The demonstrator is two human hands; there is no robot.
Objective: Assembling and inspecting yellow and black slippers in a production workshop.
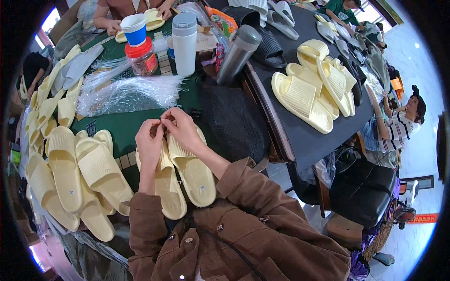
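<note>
Pair of pale yellow slippers [185, 175] lying side by side on the table [124, 126], directly beneath both hands, toes pointing away. Left hand [149, 140] and right hand [180, 126] pinched together at the fingertips above the toe ends; item gripped too small to identify. Bundle of clear plastic ties [126, 93] just beyond the hands. More yellow slippers [79, 178] stacked left of the left hand. White flask [184, 42] and red-lidded jar [142, 56] farther beyond.
</note>
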